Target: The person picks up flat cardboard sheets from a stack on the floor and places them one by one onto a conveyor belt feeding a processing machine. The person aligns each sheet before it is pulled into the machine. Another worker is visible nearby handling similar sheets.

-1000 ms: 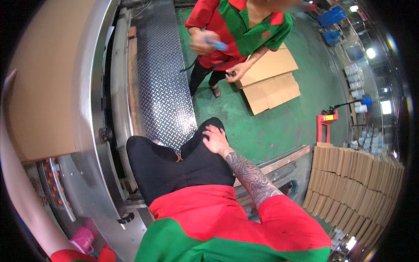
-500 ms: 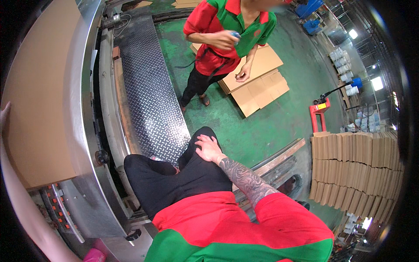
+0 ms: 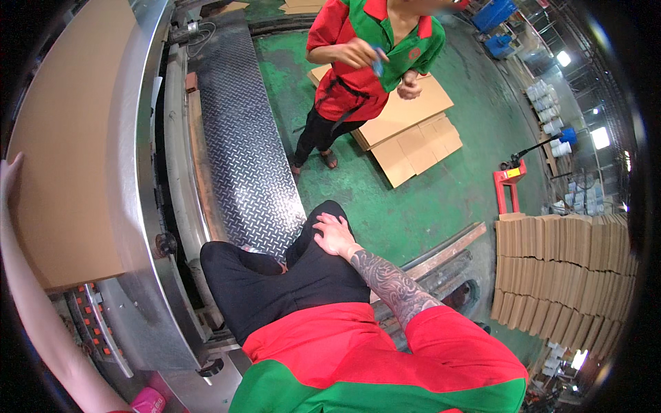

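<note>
A large brown cardboard sheet (image 3: 69,144) lies on the metal machine bed at my left. My left hand (image 3: 9,175) rests against its outer edge; its fingers look stretched out, though the dark rim of the picture hides part of them. My right hand (image 3: 334,235) lies on my bent knee, fingers spread, holding nothing. A tattooed forearm leads back from it to my red sleeve. Under the near edge of the sheet, a machine part with orange pieces (image 3: 89,316) and a curved metal bar (image 3: 109,334) show.
A co-worker (image 3: 372,62) stands ahead, holding a small blue thing. Behind them flat cardboard (image 3: 413,117) is stacked on the green floor. A checker-plate walkway (image 3: 241,131) runs beside the machine. At right are a red pallet jack (image 3: 508,186) and a tall cardboard stack (image 3: 564,268).
The co-worker's free hand has risen from low beside the cardboard to waist height, its fingers curled. My view has shifted slightly; my right hand stays on the knee.
</note>
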A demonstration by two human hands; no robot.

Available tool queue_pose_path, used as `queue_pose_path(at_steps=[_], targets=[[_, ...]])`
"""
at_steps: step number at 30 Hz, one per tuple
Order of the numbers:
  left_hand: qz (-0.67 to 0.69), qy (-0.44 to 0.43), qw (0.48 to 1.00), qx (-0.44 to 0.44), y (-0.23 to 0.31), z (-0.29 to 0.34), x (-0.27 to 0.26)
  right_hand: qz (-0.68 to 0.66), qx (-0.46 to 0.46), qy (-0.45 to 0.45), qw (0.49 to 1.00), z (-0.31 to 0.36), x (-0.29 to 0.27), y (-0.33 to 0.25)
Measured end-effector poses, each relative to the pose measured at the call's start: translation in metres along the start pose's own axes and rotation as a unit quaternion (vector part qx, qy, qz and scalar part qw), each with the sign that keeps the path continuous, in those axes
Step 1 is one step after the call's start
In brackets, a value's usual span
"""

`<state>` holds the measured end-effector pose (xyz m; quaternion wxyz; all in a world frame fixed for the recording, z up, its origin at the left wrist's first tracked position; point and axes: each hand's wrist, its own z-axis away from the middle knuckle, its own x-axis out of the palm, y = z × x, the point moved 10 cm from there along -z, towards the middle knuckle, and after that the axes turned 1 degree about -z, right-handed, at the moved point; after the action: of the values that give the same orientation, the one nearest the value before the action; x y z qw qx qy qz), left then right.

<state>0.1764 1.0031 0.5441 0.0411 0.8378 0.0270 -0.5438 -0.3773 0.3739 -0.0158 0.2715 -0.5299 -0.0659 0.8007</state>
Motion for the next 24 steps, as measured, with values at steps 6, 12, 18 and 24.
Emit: queue_pose_path(at_steps=[6, 12, 18, 24], targets=[[0.008, 0.009, 1.000, 0.004, -0.019, -0.008, 0.007, 0.003, -0.014, 0.015, 1.000, 0.001, -0.002, -0.002], [0.005, 0.010, 1.000, 0.004, -0.024, -0.009, 0.007, 0.000, -0.016, 0.021, 1.000, 0.001, -0.002, -0.001], [0.006, 0.010, 1.000, 0.007, -0.023, -0.009, 0.008, -0.001, -0.015, 0.017, 1.000, 0.002, -0.003, -0.002], [0.007, 0.009, 1.000, 0.007, -0.024, -0.007, 0.011, 0.001, -0.008, 0.002, 1.000, 0.002, -0.002, -0.001]])
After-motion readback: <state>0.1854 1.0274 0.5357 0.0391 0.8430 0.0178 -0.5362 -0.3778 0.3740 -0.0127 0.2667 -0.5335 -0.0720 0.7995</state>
